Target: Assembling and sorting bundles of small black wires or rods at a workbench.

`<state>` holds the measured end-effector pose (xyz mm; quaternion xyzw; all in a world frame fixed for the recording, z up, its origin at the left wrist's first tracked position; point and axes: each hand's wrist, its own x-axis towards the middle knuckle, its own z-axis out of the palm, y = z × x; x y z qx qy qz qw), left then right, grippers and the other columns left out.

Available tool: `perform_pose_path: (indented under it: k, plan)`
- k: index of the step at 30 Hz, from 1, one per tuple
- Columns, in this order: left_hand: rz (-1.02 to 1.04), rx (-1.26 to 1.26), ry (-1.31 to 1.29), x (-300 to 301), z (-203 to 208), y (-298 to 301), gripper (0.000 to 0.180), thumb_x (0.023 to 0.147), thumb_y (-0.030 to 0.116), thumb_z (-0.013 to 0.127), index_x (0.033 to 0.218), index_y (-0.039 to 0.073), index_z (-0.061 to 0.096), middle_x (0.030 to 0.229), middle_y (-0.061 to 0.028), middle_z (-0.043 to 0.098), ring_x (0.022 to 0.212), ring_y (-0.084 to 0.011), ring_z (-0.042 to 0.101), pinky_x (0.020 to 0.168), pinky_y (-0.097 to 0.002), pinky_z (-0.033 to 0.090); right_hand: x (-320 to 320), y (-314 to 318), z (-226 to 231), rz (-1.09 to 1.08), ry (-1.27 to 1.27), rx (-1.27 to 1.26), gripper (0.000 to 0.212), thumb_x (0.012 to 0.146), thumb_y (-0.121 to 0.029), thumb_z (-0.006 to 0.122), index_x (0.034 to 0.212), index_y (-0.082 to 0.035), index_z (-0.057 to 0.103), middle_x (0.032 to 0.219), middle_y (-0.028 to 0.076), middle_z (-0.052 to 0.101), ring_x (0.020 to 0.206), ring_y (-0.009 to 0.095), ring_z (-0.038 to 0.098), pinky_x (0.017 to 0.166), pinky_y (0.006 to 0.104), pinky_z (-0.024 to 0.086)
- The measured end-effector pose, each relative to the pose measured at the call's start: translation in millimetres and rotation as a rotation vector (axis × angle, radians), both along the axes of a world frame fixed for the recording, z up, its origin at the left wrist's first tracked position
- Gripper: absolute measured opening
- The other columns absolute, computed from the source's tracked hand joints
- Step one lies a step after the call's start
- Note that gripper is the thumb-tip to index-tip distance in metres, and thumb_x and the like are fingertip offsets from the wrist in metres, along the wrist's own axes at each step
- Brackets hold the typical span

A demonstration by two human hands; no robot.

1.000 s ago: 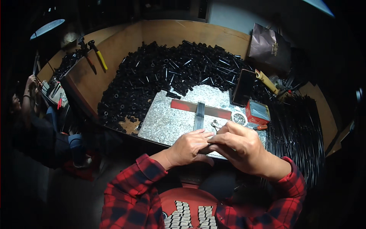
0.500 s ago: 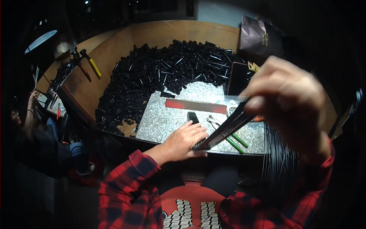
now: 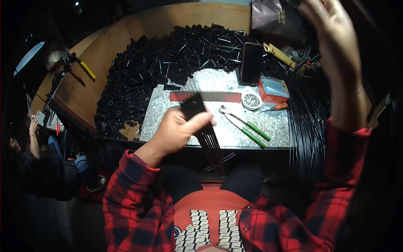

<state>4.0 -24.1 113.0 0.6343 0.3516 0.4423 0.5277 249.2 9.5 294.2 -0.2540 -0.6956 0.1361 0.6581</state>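
Observation:
My left hand (image 3: 174,130) is closed round a flat bundle of thin black rods (image 3: 205,140), thumb across its front. The bundle's blurred upper end shows above my fingers; its lower end hangs past the table's near edge, with a few bright rod tips sticking out. My right hand (image 3: 333,29) is raised at the upper right, fingers apart, partly cut off by the picture's top edge. Nothing shows in it. Pliers with green handles (image 3: 247,126) lie on the pale speckled board (image 3: 159,109), right of my left hand. Behind it lies a red and grey bar (image 3: 222,96).
A big heap of small black parts (image 3: 138,75) fills the wooden-walled bench. A round white dish (image 3: 252,101), an orange-handled screwdriver (image 3: 278,107), a red box (image 3: 273,90) and a phone (image 3: 251,63) stand rightward. Long thin rods (image 3: 308,130) hang over the right edge. Another person's hand (image 3: 33,126) is far left.
My right hand has let go of the bundle's upper end and moved up and away. My left hand has lifted the bundle from the board and moved left. The view has shifted.

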Motion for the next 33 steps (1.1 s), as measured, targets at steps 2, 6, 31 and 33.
perform_pose_path:
  k: [2,6,31,33]
  plan:
    - [0.169,-0.084,-0.151,-12.0,-22.3,-1.9,0.023,0.092,0.021,0.06,0.092,-0.002,0.063,0.086,-0.0095,0.069,0.074,-0.0137,0.065,0.069,-0.0268,0.053,6.1,2.3,-67.9,-0.052,-0.057,-0.164,0.036,0.089,-0.02,0.06,0.115,0.005,0.053,0.1,0.01,0.06,0.092,0.015,0.059,0.085,0.0249,0.045]
    - [0.43,-0.331,-0.486,-21.0,-74.0,-11.0,0.025,0.093,0.023,0.057,0.095,-0.002,0.06,0.086,-0.0147,0.067,0.073,-0.0195,0.067,0.059,-0.0335,0.058,-53.7,-81.1,-201.8,0.703,-0.124,-1.109,0.027,0.097,-0.017,0.045,0.092,0.002,0.063,0.087,0.009,0.062,0.07,0.013,0.06,0.07,0.0259,0.05]
    - [-0.162,-0.418,-0.336,-1.8,-104.8,-89.7,0.069,0.101,0.048,0.021,0.109,-0.007,0.061,0.103,-0.0174,0.066,0.095,-0.0233,0.066,0.084,-0.0306,0.052,-33.3,-13.8,-158.9,0.385,-0.16,-0.841,0.04,0.099,-0.025,0.039,0.088,0.007,0.061,0.085,0.012,0.059,0.048,0.011,0.052,0.038,0.0207,0.041]
    - [0.043,-0.091,-0.208,-5.6,-92.5,-88.3,0.061,0.103,0.038,0.025,0.103,-0.012,0.061,0.096,-0.0221,0.066,0.085,-0.0277,0.068,0.076,-0.0344,0.056,-35.1,-12.4,-155.2,0.367,-0.449,-0.783,0.032,0.097,-0.02,0.044,0.087,0.004,0.062,0.076,0.006,0.058,0.052,0.01,0.053,0.044,0.0233,0.041]
